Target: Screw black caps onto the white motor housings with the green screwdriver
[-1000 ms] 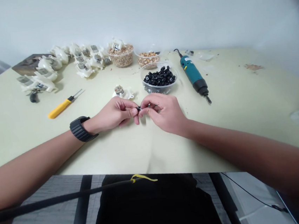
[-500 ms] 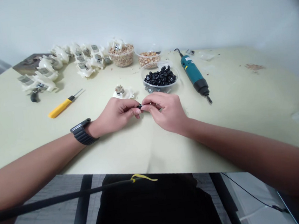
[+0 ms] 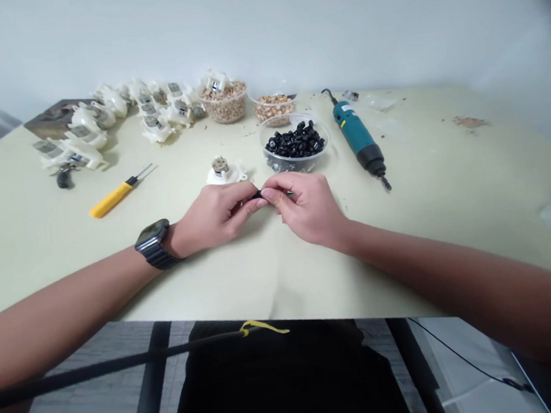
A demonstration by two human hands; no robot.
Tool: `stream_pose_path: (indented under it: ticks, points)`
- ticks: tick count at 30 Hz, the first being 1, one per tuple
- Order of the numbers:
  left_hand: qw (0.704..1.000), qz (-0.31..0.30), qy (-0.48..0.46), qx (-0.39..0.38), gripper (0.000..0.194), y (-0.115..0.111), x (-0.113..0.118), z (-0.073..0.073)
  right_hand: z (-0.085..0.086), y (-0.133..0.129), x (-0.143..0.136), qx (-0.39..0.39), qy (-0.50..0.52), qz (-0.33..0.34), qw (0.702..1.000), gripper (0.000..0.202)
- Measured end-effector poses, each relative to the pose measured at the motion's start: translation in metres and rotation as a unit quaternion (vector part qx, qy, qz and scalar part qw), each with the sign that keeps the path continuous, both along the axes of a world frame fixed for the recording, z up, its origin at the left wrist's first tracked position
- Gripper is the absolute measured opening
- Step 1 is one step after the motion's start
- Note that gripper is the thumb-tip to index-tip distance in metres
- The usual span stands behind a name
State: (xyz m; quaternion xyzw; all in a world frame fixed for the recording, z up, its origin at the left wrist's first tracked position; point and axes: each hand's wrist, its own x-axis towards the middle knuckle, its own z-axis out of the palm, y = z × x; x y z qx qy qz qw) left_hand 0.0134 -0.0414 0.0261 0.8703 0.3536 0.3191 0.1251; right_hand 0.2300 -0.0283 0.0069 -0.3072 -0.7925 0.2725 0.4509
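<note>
One white label (image 3: 346,107) on the teal power tool (image 3: 357,132) is too small to read. Left grip (image 3: 217,217) and right grip (image 3: 307,208) both pinch a small black piece (image 3: 256,195) between them, near the bowl (image 3: 291,164) of black parts (image 3: 296,143); the fingers (image 3: 277,198) cover most of it, so its shape is unclear.

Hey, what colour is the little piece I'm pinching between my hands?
The little piece looks black where it shows, in the head view.
</note>
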Motion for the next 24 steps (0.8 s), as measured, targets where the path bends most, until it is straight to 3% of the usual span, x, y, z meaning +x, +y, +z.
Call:
stream_pose_path:
  ticks: [7, 15, 24]
  points:
    - [0.998, -0.016, 0.041, 0.037, 0.036, 0.002, -0.002, 0.0, 0.003, -0.003, -0.001, -0.1, 0.006, 0.019, 0.995, 0.033]
    - [0.99, -0.075, 0.054, 0.11, 0.029, 0.005, -0.005, -0.003, 0.014, -0.006, 0.003, -0.116, -0.058, 0.022, 0.991, 0.04]
    - [0.998, -0.046, -0.034, -0.021, 0.034, 0.007, -0.003, -0.005, 0.014, -0.001, 0.006, -0.123, -0.038, 0.08, 0.988, 0.035]
